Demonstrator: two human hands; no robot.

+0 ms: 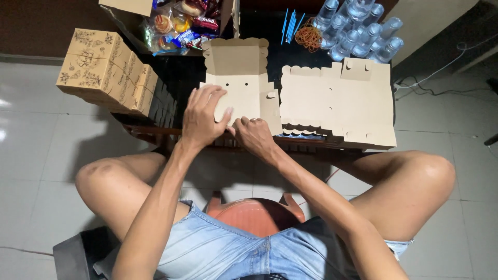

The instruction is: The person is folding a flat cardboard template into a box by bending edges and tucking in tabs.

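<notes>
**Folding a flat carton blank at the table edge**

Left hand (203, 116) spread flat, fingers pressing down on near panel of carton blank (239, 83); palm down, not clenched, nothing gripped. Right hand (254, 134) curled at near edge of same blank, fingertips tucked at the fold line, seemingly pinching a flap; exact grip hidden by knuckles. Blank lying on dark low table (181, 72), centre, directly ahead of knees; far scalloped flap already raised, side tab sticking out right.

Stack of flat blanks (337, 98) just right of it, touching or nearly so. Finished printed boxes (106, 70) stacked at left table corner. Open snack box (176, 21) at far edge, blue straws (289, 23) and rubber bands (310, 36) beside it, water bottles (358, 28) far right.

Judged step: creasing near wall up along the score. To do well: keep flat hand pinning base panel right beside the score so sheet cannot slide; lift flap evenly along full width, not from one corner; crease sharp before tucking tab into slot. Risk: skewed fold or torn tab if pulled one-sided; neighbouring stack close, easy to nudge.
</notes>
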